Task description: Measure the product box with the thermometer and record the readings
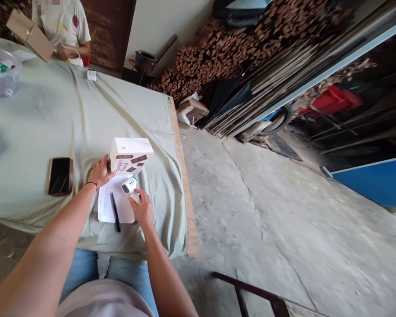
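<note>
My left hand [100, 171] grips the left side of a white carton [132, 149] with brown chocolate pictures and "Super Meal" lettering, standing on the cloth-covered table [39, 123]. In my right hand [143, 207] is a white and blue handheld infrared thermometer [129, 185], held by its handle just in front of the carton. Its small dark display faces me. Beneath lies a paper booklet [106, 204] with writing on it, partly covered by the carton and thermometer. A black pen [115, 213] rests across the booklet, its lower end over the cloth.
A phone [60, 176] lies left of my left hand. Farther off are a small white box [91, 75] and a clear plastic tub [3, 81]. Across the table a person [66, 26] handles a cardboard box [30, 35]. The table's wooden edge [185, 189] borders concrete floor.
</note>
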Tool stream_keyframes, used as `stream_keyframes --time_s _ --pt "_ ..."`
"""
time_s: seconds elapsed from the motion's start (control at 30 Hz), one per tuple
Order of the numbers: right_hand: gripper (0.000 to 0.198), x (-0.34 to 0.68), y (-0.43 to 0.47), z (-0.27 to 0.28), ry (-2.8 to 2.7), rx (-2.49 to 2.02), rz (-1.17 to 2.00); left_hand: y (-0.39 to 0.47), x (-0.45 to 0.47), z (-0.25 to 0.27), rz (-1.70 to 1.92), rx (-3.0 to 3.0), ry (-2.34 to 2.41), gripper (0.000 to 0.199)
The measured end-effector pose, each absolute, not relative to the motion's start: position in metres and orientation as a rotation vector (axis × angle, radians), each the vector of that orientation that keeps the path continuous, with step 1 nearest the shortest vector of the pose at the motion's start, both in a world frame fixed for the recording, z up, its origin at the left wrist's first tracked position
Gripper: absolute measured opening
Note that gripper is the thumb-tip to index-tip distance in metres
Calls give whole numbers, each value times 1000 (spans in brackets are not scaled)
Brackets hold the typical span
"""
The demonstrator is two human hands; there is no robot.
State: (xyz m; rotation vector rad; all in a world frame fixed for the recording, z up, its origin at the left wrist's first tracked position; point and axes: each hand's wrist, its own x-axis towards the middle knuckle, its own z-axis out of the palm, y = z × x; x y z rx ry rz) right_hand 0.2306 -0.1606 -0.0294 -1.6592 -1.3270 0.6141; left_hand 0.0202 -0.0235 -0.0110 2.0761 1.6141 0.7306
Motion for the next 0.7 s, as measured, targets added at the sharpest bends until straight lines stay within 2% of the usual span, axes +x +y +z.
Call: stream_keyframes --time_s 0.13,0.23,0.3,0.43,0.53,0.7 --pt "18 224 -172 -28 -1528 -1699 357 -24 25 -7 643 2120 1631 76" --pt "15 201 -175 -27 -1703 -1613 448 -31 24 -7 581 2186 1606 80" --pt "21 186 -177 -27 -1786 -1597 522 -41 21 -8 557 2211 1606 79" --pt "37 180 -184 -28 -1799 -1561 617 -78 9 -10 483 2293 1591 58" --pt "38 191 -192 -26 -1703 -1419 763 -116 -3 -9 441 2358 1543 47" --pt "42 196 -213 -22 -1470 -1259 927 -174 -19 -2 389 2398 1434 46"
